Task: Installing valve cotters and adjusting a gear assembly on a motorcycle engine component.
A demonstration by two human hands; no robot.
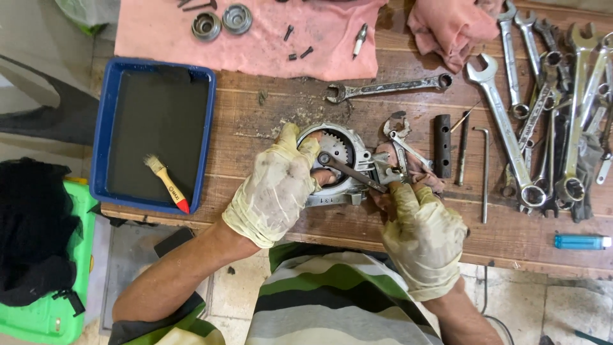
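A round metal housing with a toothed gear inside [337, 148] lies on the wooden bench. My left hand [276, 188], in a dirty pale glove, grips its left side and holds it down. My right hand [423, 235], also gloved, is closed on the handle of a wrench [352, 174] whose ring end sits on a bolt at the centre of the housing. A pink rag [418, 174] and a metal bracket part [399, 137] lie just to the right of the housing, partly under my right hand.
A blue tray of dark liquid [102, 137] with a red-handled brush [167, 183] stands at the left. A pink cloth [255, 38] at the back carries bearings and small bolts. Several wrenches [543, 108], hex keys and a blue lighter [580, 241] lie at the right.
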